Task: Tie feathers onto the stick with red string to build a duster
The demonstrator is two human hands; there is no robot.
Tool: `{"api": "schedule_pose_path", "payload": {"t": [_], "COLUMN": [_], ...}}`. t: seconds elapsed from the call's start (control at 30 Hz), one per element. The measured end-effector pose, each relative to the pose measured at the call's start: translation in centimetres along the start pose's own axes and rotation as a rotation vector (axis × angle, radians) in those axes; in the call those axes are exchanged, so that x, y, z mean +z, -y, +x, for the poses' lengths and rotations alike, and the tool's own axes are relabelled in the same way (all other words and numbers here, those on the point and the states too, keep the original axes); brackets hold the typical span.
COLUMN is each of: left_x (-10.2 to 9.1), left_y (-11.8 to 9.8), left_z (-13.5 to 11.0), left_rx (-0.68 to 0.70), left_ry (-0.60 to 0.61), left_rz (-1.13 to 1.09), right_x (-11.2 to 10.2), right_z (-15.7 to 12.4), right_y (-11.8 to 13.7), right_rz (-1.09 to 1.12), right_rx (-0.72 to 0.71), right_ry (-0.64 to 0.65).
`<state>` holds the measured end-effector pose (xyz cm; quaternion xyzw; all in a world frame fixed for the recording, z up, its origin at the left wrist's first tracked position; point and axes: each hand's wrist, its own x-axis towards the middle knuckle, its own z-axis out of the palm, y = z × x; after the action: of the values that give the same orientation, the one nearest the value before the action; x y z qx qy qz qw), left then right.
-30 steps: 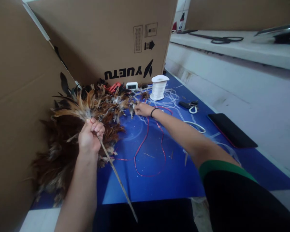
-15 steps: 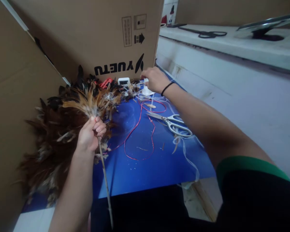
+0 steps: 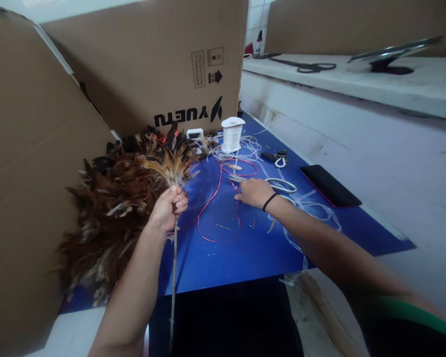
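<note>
In the head view, the left hand (image 3: 171,203) is closed around the stick (image 3: 174,277), just under its feathers (image 3: 172,166). The stick is held above the near part of the table (image 3: 215,267), its long axis running away from the person: the bare end comes back past the table's near edge, toward the body, and the feathered end points up and toward the box (image 3: 134,59). The pile (image 3: 111,208) lies left of it.

The right hand (image 3: 256,192) is over the scissors (image 3: 292,188), blades pointing left, handles right; whether it grips them, I cannot tell.
</note>
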<state>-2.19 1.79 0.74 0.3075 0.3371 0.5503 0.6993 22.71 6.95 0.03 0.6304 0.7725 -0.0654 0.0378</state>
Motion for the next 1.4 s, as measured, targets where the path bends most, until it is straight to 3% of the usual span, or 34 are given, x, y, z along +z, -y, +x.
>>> {"api": "schedule_pose_path", "payload": {"t": [0.1,0.27,0.47,0.6,0.7,0.83,0.93,1.07,1.13,1.2,1.33,1.4], "left_x": [0.0,0.2,0.2,0.2,0.3,0.5,0.6,0.8,1.1,1.3,1.8,2.0], "left_y": [0.1,0.3,0.7,1.0,1.1,1.3,1.4,1.8,1.9,2.1,2.3,2.3], "left_z": [0.0,0.0,0.1,0.2,0.2,0.2,0.2,0.1,0.1,0.2,0.7,1.0], "left_rx": [-0.002,-0.035,-0.067,-0.092,-0.112,-0.125,-0.127,-0.146,-0.15,-0.153,-0.153,-0.148], "left_ry": [0.02,0.035,0.053,0.051,0.037,0.034,0.04,0.04,0.042,0.04,0.006,-0.006], "left_rz": [-0.014,-0.028,-0.014,-0.011,-0.006,0.009,0.029,0.036,0.035,0.031,0.052,0.074], "right_x": [1.1,2.2,0.2,-2.1,-2.1,-0.4,0.3,-0.2,-0.5,-0.6,-0.2,0.0], "right_z": [0.6,0.7,0.1,0.1,0.4,1.1,1.3,0.6,-0.1,-0.8,-1.7,-1.7], "right_y": [-0.7,-1.5,-1.2,-1.0,-0.9,-0.9,-0.7,0.0,0.7,1.4,2.4,2.6], "right_rz": [0.109,0.351,1.306,1.758,1.951,1.934,1.78,1.418,1.27,1.27,1.573,1.601], "right_rx": [-0.031,-0.037,0.042,-0.107,-0.159,-0.056,-0.017,-0.194,-0.318,-0.412,-0.464,-0.445], "right_ry": [0.057,-0.023,0.023,-0.019,-0.069,-0.084,-0.216,-0.525,-0.575,-0.473,0.0,0.13]}}
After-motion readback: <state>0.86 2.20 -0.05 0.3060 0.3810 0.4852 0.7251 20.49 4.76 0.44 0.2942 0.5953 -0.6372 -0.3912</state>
